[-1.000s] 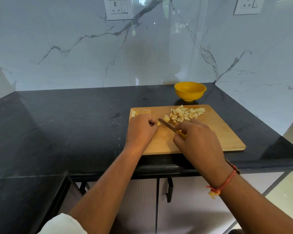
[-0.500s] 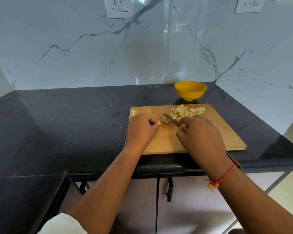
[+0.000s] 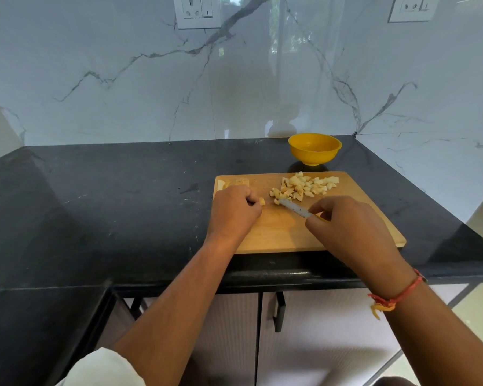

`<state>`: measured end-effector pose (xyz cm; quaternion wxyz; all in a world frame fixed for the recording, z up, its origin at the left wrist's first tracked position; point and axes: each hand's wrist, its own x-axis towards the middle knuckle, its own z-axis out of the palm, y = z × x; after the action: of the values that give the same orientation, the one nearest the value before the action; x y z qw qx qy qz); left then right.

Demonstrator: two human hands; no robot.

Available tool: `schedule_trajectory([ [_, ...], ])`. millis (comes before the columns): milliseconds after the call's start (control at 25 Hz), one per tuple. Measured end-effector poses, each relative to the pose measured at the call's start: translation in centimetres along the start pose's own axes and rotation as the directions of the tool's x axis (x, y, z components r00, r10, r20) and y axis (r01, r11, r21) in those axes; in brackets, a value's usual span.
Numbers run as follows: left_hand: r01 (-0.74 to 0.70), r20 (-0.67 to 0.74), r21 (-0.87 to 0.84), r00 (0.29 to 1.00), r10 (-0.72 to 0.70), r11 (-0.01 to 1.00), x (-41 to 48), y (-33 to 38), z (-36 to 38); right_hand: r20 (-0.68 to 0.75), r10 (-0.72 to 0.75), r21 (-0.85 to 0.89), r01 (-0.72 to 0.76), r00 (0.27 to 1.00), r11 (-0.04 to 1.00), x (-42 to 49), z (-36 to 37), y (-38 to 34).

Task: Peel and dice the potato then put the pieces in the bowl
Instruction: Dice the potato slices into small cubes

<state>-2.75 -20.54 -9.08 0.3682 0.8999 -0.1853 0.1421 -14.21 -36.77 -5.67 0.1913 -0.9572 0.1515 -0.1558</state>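
Note:
A wooden cutting board [image 3: 346,215] lies on the black counter. A pile of diced potato pieces [image 3: 304,186] sits at its far middle. My left hand [image 3: 232,211] rests on the board's left part, fingers curled round a small potato piece [image 3: 262,201] that peeks out at the fingertips. My right hand [image 3: 346,229] grips a knife [image 3: 294,207] by its yellow handle, the blade tip touching the near edge of the pile. The yellow bowl [image 3: 314,149] stands just beyond the board; I cannot tell what is in it.
More potato slices [image 3: 234,182] lie at the board's far left corner. The black counter [image 3: 109,204] stretches left and meets marble walls at the back and right. Cabinet doors with a black handle [image 3: 278,313] sit under the counter's front edge.
The knife has swung away from my left hand toward the diced pile, pushing cut bits to the right. My left hand stayed on the small piece.

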Motion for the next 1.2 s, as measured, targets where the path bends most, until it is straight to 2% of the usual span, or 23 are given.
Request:
schedule_trajectory([
  [80,-0.002,0.004,-0.003,1.000,0.002,1.000,0.0,0.0,0.0,0.003,0.010,0.029,-0.010,1.000,1.000,-0.3,-0.3,0.1],
  [200,-0.002,0.007,-0.007,1.000,0.002,1.000,0.1,0.0,-0.1,-0.111,-0.002,0.024,0.005,0.994,1.000,-0.7,-0.5,-0.1],
  [320,0.012,0.014,-0.004,1.000,-0.012,1.000,0.0,0.1,-0.1,-0.192,-0.087,-0.003,0.088,0.978,0.996,-1.0,0.5,-0.8],
  [440,0.014,0.008,-0.005,1.000,-0.014,1.000,-0.1,0.2,-0.2,-0.173,-0.159,-0.031,0.156,0.972,0.987,-1.0,2.2,-1.7],
  [680,0.014,0.020,-0.006,1.000,-0.014,1.000,0.0,0.2,-0.3,-0.150,-0.194,-0.034,0.191,0.969,0.981,-0.7,3.7,-2.3],
  [1080,0.000,0.003,-0.012,1.000,0.000,1.000,0.0,0.1,-0.3,-0.122,-0.320,-0.237,0.285,0.940,0.929,0.1,5.1,-3.0],
  [1200,0.013,0.012,-0.019,1.000,-0.013,1.000,0.0,0.2,-0.3,-0.100,-0.331,-0.253,0.298,0.938,0.921,0.9,5.2,-3.3],
])
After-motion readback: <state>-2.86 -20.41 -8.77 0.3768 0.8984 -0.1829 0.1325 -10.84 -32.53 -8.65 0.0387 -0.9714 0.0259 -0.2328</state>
